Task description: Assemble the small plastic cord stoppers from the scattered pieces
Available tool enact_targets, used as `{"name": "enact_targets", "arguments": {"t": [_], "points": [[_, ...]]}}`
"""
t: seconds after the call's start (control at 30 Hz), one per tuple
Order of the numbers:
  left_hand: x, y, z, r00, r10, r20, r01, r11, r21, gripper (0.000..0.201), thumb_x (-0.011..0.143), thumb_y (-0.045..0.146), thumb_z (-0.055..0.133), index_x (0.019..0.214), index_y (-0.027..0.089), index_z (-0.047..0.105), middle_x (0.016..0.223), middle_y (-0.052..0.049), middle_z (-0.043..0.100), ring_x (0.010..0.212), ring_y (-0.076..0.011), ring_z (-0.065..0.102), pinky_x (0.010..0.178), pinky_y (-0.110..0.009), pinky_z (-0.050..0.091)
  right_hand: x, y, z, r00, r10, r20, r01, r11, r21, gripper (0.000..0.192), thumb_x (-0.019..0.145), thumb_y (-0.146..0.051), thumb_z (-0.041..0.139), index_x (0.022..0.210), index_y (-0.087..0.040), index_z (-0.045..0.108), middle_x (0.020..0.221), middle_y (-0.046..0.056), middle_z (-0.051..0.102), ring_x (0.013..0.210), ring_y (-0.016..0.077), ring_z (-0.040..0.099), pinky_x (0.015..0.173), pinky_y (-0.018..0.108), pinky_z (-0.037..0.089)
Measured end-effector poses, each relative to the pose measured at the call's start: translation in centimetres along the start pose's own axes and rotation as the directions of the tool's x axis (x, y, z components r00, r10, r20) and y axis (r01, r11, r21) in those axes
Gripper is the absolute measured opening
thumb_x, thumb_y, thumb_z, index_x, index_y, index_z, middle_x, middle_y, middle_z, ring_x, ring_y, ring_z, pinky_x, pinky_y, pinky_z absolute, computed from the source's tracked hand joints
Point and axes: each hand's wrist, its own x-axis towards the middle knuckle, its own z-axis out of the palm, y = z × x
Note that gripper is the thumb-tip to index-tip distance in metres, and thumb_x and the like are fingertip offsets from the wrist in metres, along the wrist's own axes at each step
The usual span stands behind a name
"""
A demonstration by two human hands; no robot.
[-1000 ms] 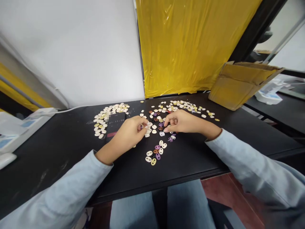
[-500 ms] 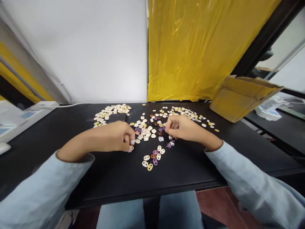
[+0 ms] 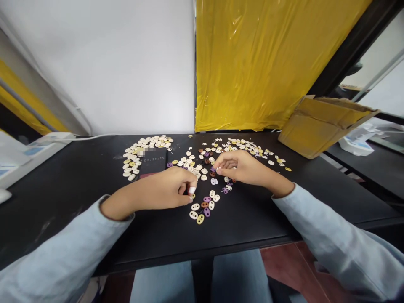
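Note:
My left hand pinches a yellow oval two-hole button between thumb and fingers, mostly hidden by them. White tape wraps one of its fingertips. My right hand is closed in a pinch over the scattered buttons; a small white button shows at its fingertips, partly covered. Between and in front of the hands lies a small group of white, purple, brown, black and yellow buttons. Behind my left hand is a pile of mostly white buttons.
A dark device with a lit timer lies at the left, edged by a curve of pale buttons. More buttons spread at the back right. A cardboard box stands right; a white power strip lies left on the black table.
My left hand has moved right with the yellow button, close to the front group, uncovering the timer device. My right hand has shifted slightly left, and a white button now shows at its fingertips.

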Motion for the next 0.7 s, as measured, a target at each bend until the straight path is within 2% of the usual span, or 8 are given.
{"name": "enact_targets", "arguments": {"t": [0.1,0.2,0.37,0.5,0.6,0.7], "points": [[0.1,-0.1,0.4,1.000,-0.007,-0.001,0.007,1.000,-0.025,0.006,0.077,0.017,0.059,0.083,0.019,0.061,0.071,0.002,0.060,0.062,-0.0142,0.058,0.055,-0.024,0.042,0.0,0.2,0.0,1.000,-0.013,0.003,0.013,1.000,-0.021,0.017,0.086,-0.031,0.067,0.095,-0.018,0.074,0.081,0.004,0.073,0.068,0.0143,0.066,0.062,0.027,0.054],[0.2,-0.3,0.7,0.999,0.032,-0.015,-0.032,0.999,0.027,0.010,0.078,0.014,0.056,0.084,0.019,0.063,0.075,0.000,0.062,0.065,-0.0138,0.059,0.059,-0.024,0.045,0.1,0.4,0.1,0.999,-0.004,-0.043,0.003,1.000,-0.018,0.021,0.086,-0.033,0.068,0.099,-0.018,0.075,0.083,0.004,0.074,0.069,0.0150,0.066,0.061,0.027,0.054],[0.3,0.0,0.7,0.995,0.094,-0.022,-0.094,0.996,-0.009,0.011,0.077,0.009,0.056,0.081,0.018,0.061,0.081,0.001,0.064,0.068,-0.0119,0.061,0.062,-0.022,0.048,0.2,0.5,0.3,0.998,0.040,-0.054,-0.039,0.999,0.033,0.019,0.085,-0.035,0.069,0.088,-0.017,0.073,0.085,0.006,0.075,0.071,0.0156,0.068,0.065,0.028,0.055],[0.8,0.1,0.9,0.999,0.036,-0.013,-0.038,0.989,-0.146,0.006,0.078,0.011,0.060,0.078,0.017,0.062,0.076,0.000,0.066,0.068,-0.0131,0.065,0.062,-0.022,0.052,0.1,0.2,0.3,0.997,0.074,-0.026,-0.071,0.992,0.100,0.013,0.081,-0.029,0.073,0.085,-0.017,0.072,0.084,0.005,0.076,0.076,0.0162,0.070,0.069,0.028,0.056],[1.5,-0.5,1.4,0.992,-0.023,-0.122,-0.015,0.954,-0.300,0.008,0.078,0.017,0.066,0.087,0.016,0.067,0.076,-0.001,0.070,0.069,-0.0152,0.068,0.066,-0.025,0.055,0.1,-0.4,0.3,0.994,0.106,-0.029,-0.101,0.985,0.142,0.011,0.079,-0.024,0.073,0.086,-0.016,0.072,0.079,0.003,0.074,0.071,0.0147,0.070,0.064,0.026,0.055],[2.2,-1.3,2.0,0.967,-0.089,-0.240,-0.046,0.863,-0.503,0.015,0.077,0.021,0.073,0.090,0.016,0.071,0.084,-0.004,0.074,0.078,-0.0171,0.071,0.075,-0.027,0.057,0.1,-0.9,0.5,0.988,0.131,-0.080,-0.113,0.975,0.192,0.014,0.077,-0.024,0.075,0.088,-0.016,0.074,0.075,0.002,0.074,0.067,0.0138,0.069,0.064,0.026,0.056]]}}
